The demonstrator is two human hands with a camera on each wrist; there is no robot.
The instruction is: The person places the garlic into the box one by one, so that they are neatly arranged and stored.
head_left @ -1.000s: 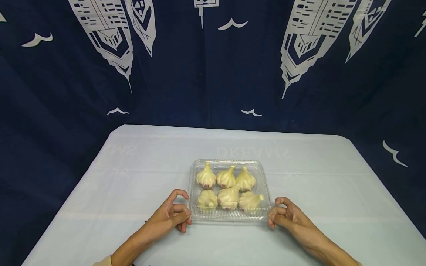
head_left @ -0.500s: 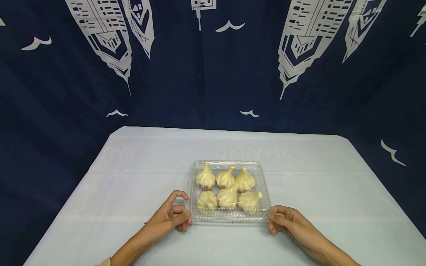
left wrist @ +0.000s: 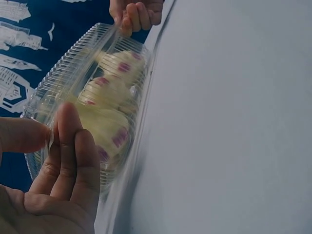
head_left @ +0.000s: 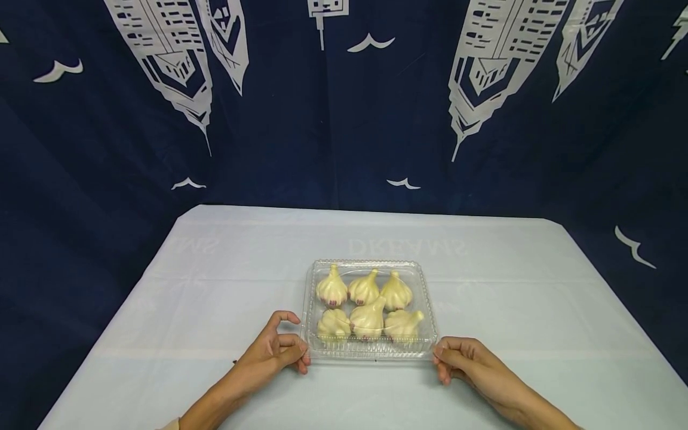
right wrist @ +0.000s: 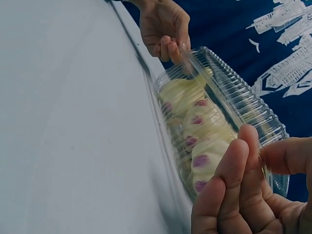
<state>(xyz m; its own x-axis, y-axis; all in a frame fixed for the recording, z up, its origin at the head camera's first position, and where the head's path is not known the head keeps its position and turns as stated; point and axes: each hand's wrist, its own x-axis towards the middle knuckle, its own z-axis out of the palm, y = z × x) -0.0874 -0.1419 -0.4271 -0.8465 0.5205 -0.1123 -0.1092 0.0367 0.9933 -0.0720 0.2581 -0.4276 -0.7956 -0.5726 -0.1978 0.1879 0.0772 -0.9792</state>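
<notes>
A clear plastic clamshell container (head_left: 371, 353) sits closed on the white table, with several garlic bulbs (head_left: 368, 319) inside in two rows. At its near left corner, my left hand (head_left: 271, 353) pinches the rim between thumb and fingers, the index finger lifted off to the side. My right hand (head_left: 467, 362) pinches the rim at the near right corner. In the left wrist view, the thumb and fingertips (left wrist: 68, 117) meet at the clear flange. The right wrist view shows the same pinch by the right fingers (right wrist: 233, 161), and purple marks on the bulbs (right wrist: 207, 161).
A white cloth (head_left: 215, 286) with faint lettering covers the table (head_left: 537, 286). Behind the table's far edge hangs a dark blue curtain (head_left: 333, 131) printed with white towers and birds.
My right index finger has come down from a raised curl to the container's corner, and the right hand has shifted slightly nearer. My left index finger has drawn back a little. The container stays put.
</notes>
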